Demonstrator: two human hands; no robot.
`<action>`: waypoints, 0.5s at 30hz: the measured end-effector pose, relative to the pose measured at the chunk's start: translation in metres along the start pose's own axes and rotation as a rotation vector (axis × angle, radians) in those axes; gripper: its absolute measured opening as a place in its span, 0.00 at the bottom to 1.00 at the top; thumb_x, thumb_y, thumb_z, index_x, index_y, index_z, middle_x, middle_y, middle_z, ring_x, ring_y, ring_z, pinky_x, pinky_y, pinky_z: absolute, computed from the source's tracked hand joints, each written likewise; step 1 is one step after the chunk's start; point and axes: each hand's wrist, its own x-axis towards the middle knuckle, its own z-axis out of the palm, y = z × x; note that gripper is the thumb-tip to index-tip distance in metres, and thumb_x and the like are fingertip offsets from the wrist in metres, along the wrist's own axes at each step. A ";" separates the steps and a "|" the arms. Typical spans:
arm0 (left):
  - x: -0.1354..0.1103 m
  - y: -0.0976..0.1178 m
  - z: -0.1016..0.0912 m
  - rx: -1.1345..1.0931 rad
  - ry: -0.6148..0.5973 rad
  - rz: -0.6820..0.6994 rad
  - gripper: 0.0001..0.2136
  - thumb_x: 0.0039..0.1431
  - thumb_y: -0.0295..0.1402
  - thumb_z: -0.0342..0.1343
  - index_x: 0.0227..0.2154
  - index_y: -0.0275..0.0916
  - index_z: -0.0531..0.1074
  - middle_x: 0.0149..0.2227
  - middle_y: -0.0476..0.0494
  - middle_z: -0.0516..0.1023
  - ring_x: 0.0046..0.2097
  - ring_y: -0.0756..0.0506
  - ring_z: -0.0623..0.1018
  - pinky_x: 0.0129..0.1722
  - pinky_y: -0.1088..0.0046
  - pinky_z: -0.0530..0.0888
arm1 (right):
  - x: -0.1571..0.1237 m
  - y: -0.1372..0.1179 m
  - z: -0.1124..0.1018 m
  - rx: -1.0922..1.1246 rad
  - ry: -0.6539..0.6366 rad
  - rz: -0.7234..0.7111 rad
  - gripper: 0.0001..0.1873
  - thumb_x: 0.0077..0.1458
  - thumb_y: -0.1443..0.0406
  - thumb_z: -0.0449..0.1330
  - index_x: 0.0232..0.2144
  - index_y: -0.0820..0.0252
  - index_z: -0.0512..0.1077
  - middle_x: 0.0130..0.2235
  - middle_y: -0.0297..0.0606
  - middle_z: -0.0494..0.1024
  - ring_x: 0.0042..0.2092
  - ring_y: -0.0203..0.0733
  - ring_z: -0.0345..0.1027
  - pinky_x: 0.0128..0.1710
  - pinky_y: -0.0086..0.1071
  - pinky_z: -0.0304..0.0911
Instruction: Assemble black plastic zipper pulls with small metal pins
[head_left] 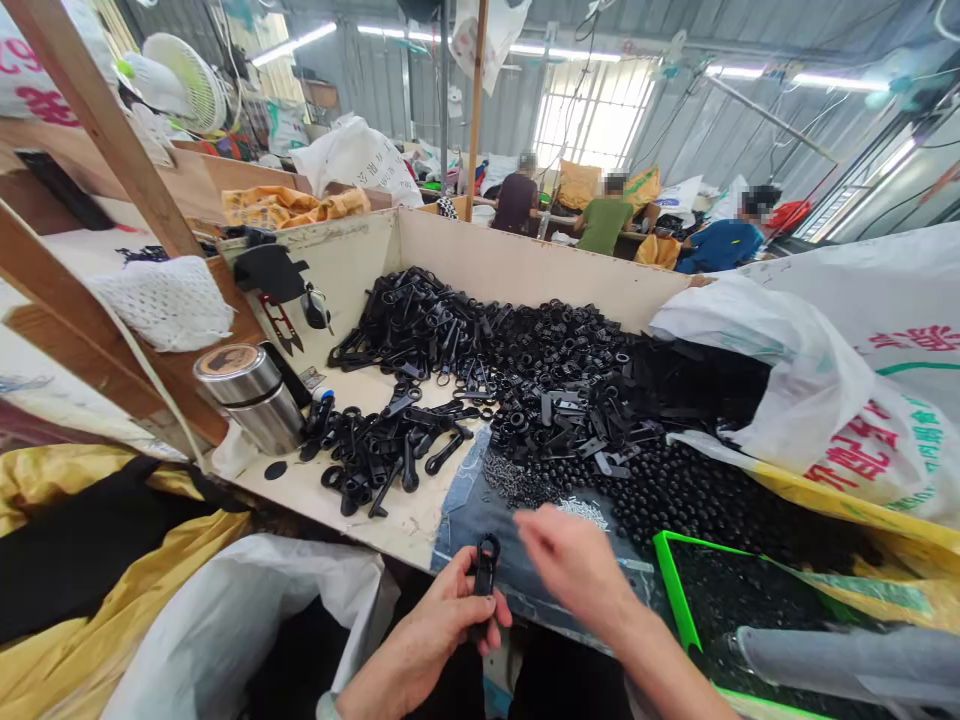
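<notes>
My left hand [439,625] is closed around a small black plastic part [487,562] with a ring at its top, held upright at the near edge of the worktable. My right hand [574,565] hovers just right of it, seen from the back with fingers curled toward the part; nothing shows in it. Ahead lie a heap of assembled black handle-like pieces [379,455], a larger heap [420,320] at the back, black rings and clips [562,380], round black beads [675,495] and tiny silver pins [585,512] on a denim cloth [465,510].
A steel flask [251,395] lies at the table's left. A white sack [810,390] spills black parts on the right. A green-rimmed tray [671,590] sits near right. A white bag [232,630] opens below left. Three people work at a far table [600,215].
</notes>
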 end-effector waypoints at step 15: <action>0.004 0.035 0.016 -0.150 0.062 0.139 0.22 0.47 0.22 0.52 0.48 0.35 0.71 0.42 0.40 0.80 0.45 0.43 0.77 0.54 0.62 0.64 | 0.060 0.064 -0.003 0.277 0.315 0.630 0.14 0.63 0.59 0.53 0.48 0.60 0.69 0.36 0.44 0.79 0.36 0.48 0.75 0.37 0.36 0.63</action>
